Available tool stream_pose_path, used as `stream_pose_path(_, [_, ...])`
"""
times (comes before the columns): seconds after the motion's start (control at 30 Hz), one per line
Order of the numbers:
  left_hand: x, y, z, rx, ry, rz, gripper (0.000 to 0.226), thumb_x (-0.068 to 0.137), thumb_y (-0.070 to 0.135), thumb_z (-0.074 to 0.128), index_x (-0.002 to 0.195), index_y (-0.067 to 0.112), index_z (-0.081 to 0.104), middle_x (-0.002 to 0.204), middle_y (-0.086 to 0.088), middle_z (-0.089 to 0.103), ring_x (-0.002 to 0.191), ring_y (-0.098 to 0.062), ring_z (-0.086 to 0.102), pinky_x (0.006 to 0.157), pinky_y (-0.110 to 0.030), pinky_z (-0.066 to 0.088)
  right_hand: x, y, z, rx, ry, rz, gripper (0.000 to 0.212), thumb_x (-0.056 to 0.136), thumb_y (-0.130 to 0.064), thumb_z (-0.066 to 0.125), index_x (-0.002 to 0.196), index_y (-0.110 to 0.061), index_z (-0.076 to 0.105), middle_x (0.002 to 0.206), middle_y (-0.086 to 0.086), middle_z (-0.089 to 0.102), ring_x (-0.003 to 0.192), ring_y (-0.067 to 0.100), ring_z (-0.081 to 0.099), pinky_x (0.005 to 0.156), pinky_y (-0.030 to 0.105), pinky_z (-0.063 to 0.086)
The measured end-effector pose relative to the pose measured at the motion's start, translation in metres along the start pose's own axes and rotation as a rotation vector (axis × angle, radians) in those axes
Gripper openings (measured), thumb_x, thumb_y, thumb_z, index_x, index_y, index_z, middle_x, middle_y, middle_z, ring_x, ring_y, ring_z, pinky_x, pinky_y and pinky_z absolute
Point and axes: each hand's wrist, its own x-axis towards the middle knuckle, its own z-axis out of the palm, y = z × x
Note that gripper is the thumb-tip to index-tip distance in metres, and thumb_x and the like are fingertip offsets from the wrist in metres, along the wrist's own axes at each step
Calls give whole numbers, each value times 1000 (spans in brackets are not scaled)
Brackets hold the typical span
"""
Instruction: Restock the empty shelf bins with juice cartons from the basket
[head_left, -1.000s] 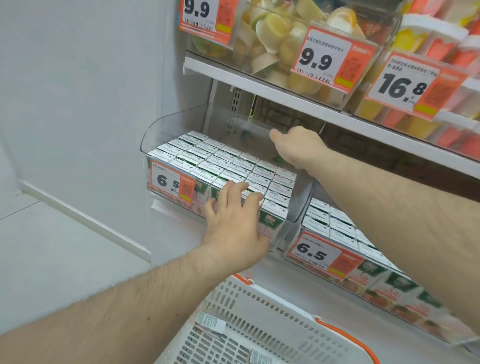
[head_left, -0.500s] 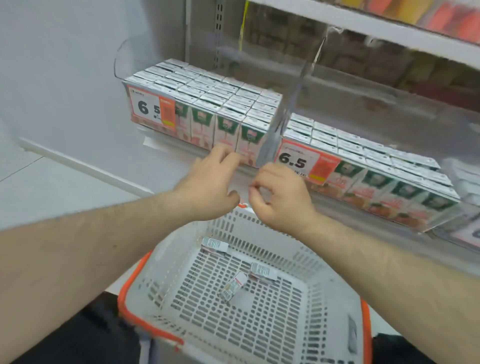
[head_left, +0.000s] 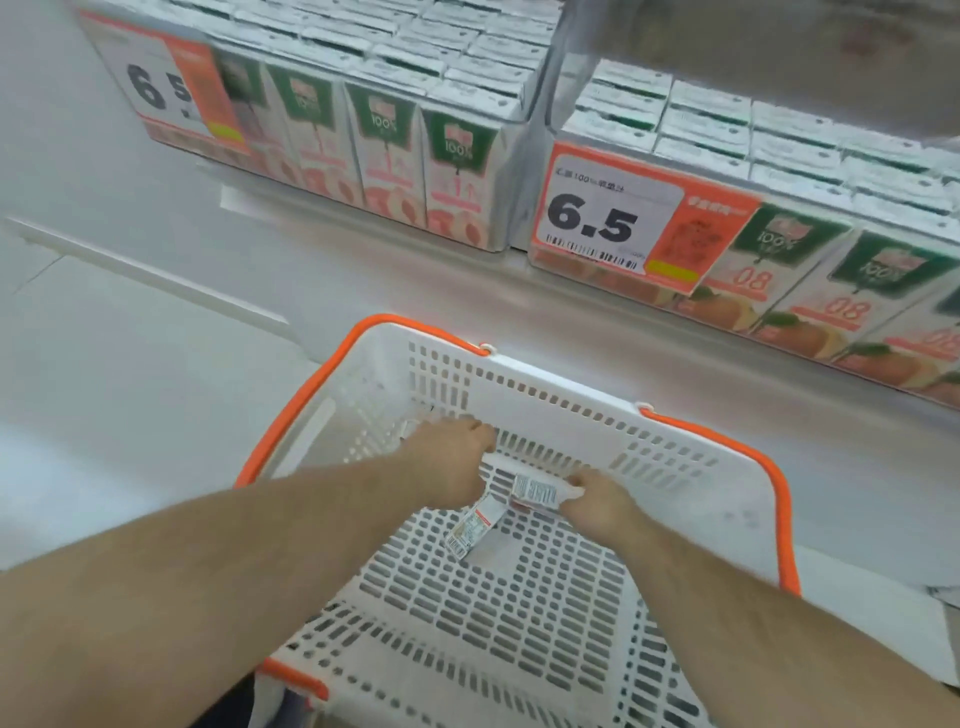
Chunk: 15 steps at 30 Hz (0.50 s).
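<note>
Both my hands have dropped from the shelf bins (head_left: 498, 156) into the basket (head_left: 571, 395). Right hand (head_left: 597, 501) pinches a carton (head_left: 535, 491) near the far wall; left hand's (head_left: 457, 457) grip I cannot tell. Lift squarely, avoiding the loose carton (head_left: 475, 525) beside it.

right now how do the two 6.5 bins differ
The left bin holds cartons with peach-pink fruit art; the right bin holds cartons marked 08 with orange fruit art. The left bin's price tag is cropped; the right bin's price tag is whole. Both look full.
</note>
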Motion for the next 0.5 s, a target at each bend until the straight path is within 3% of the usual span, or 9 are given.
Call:
stream_pose_path(0.13, [30, 8, 59, -213, -104, -148, 53, 87, 31, 59, 137, 21, 43, 138, -3, 44, 118, -24, 52, 96, -41, 47, 30, 28, 21, 65, 19, -10, 59, 83, -21, 69, 137, -24, 46, 124, 5, 60, 94, 18, 62, 74, 28, 52])
stream_pose_path(0.27, [49, 15, 102, -365, -130, -303, 73, 79, 50, 63, 142, 24, 35, 142, -2, 36, 127, -24, 43, 102, -41, 44, 47, 42, 45, 90, -17, 38, 76, 74, -26, 76, 141, -33, 40, 121, 3, 61, 98, 19, 63, 78, 29, 54])
stream_pose_path(0.37, [57, 14, 121, -427, -158, -369, 72, 79, 49, 66, 140, 25, 36, 140, -2, 37, 123, -23, 45, 99, -41, 48, 54, 45, 57, 90, 64, 20, 56, 77, -26, 76, 124, -38, 49, 115, 4, 58, 94, 21, 62, 84, 39, 56])
stream_pose_path(0.43, [61, 9, 125, -571, -178, -444, 60, 84, 39, 69, 135, 25, 42, 131, -5, 44, 109, -26, 56, 84, -39, 57, 55, 47, 59, 110, 86, 0, 40, 80, -22, 75, 108, -38, 52, 110, 4, 58, 90, 22, 63, 79, 40, 57])
stream_pose_path(0.5, [63, 2, 122, -849, -165, -539, 42, 87, 22, 66, 126, 25, 50, 110, -8, 57, 80, -25, 65, 61, -36, 60, 56, 49, 57, 171, 75, -16, 33, 82, -19, 76, 101, -35, 53, 108, 5, 60, 85, 19, 64, 65, 30, 56])
